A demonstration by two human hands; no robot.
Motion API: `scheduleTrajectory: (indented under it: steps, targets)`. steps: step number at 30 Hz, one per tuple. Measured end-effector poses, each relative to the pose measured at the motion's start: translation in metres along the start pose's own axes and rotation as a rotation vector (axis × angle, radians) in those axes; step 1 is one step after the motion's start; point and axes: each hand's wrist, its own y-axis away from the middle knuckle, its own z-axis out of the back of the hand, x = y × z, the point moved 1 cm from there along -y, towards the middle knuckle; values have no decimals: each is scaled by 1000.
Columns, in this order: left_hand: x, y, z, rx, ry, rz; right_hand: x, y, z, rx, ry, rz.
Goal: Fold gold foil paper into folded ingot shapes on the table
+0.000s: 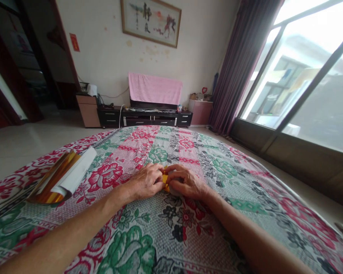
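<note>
From my head view I have both bare hands together over the red, green and grey floral cloth [223, 232], between its left and right edges. The left hand [149, 180] is narrow, its fingertips closed on the left side of a small, shiny gold piece of foil-like material [165, 178]. The right hand [187, 182] comes in from the other side, fingers curled and drawn in on the same piece, so I have it held between the two hands. Its full outline is hidden by my fingers, and I cannot tell its exact shape.

Over by the left edge of the cloth, well apart from my hands, I see a loosely curled stack of shiny gold sheets [52, 179]. A curled white sheet [79, 171] lies against their right side.

Past the cloth's far edge I have a low black cabinet with drawers [148, 122] against the wall, and above it a dark screen partly covered by a pink cloth [156, 89]. A framed picture with brushed characters [151, 21] hangs higher up. Beyond the cloth's right edge I make out a long purple curtain [236, 64] beside a large, bright, metal-framed window [317, 87].
</note>
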Motion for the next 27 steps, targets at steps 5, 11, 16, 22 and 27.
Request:
scheduleTrajectory:
  steps: [5, 11, 16, 22, 27]
  targets:
    - [-1, 0, -2, -26, 20, 24, 2, 0, 3, 45, -30, 8]
    - [1, -1, -2, -22, 36, 12, 2, 2, 3, 94, 5, 32]
    - [0, 1, -3, -54, 22, 13, -1, 4, 1, 97, 30, 25]
    - [-2, 1, -6, -73, 12, 23, -4, 4, 0, 106, 18, 46]
    - [1, 1, -11, -103, 9, 25, -4, 4, 0, 89, 18, 54]
